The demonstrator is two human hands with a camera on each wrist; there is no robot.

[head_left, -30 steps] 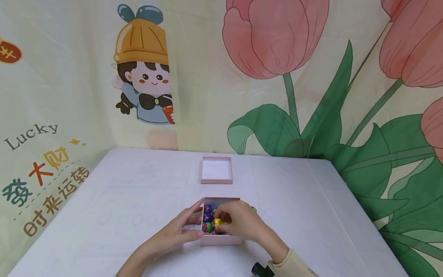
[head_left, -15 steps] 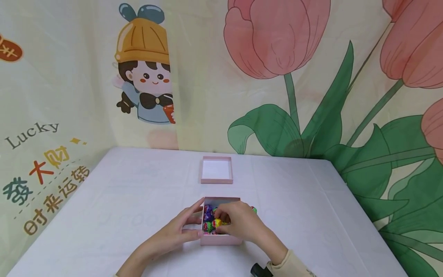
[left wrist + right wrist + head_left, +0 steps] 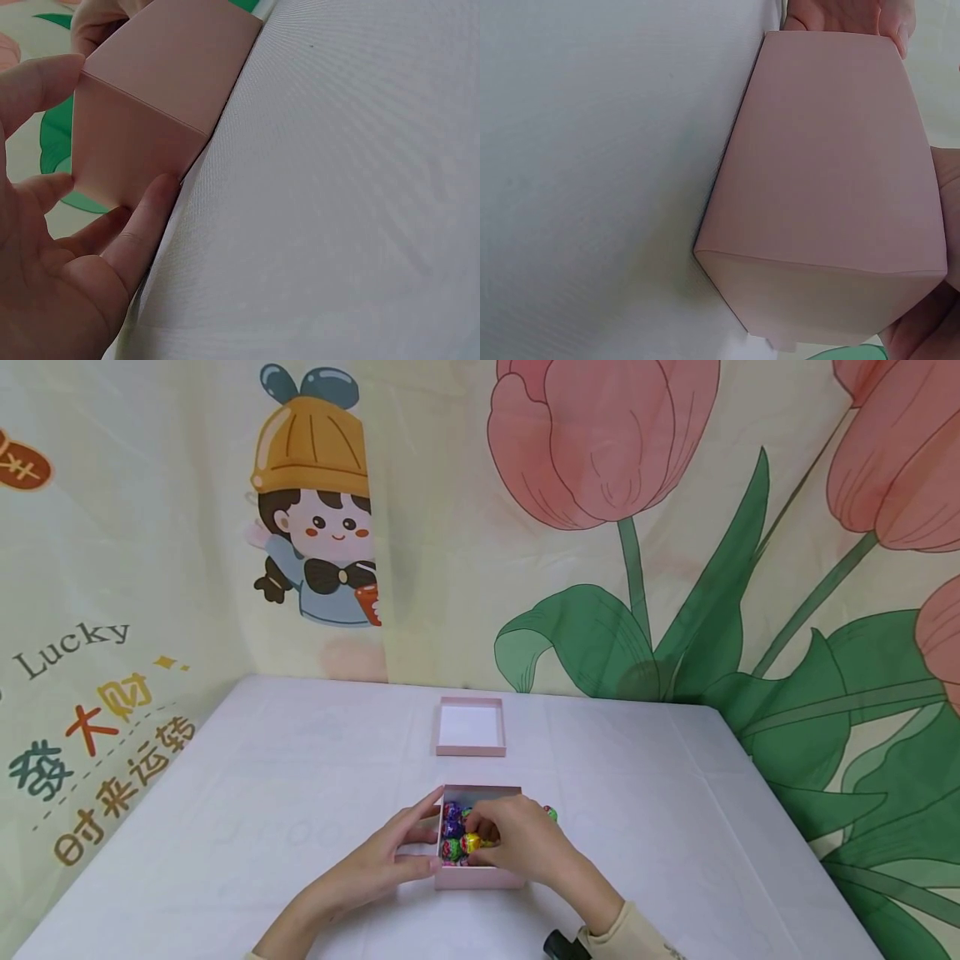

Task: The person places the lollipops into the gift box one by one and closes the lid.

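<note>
A pink box (image 3: 480, 879) stands on the white table, holding several wrapped candies (image 3: 452, 828) in purple, green and yellow foil. Fingers and thumb spread, my left hand (image 3: 390, 847) touches the box's left wall; the left wrist view shows its fingertips against the pink side (image 3: 127, 146). My right hand (image 3: 528, 839) reaches over the box's right part with curled fingers. Between its thumb and fingers it seems to pinch a yellow candy (image 3: 471, 842). That hand hides the right part of the contents. The box wall (image 3: 825, 150) blocks its fingertips in the right wrist view.
Behind the box lies a shallow pink lid (image 3: 471, 752), its white inside facing up. A green wrapped item (image 3: 551, 812) peeks out beyond the right hand. A black device (image 3: 566, 945) sits by the right sleeve. A printed cloth backdrop rises behind the table.
Both hands and the box stay practically in place. The head view has shifted very slightly.
</note>
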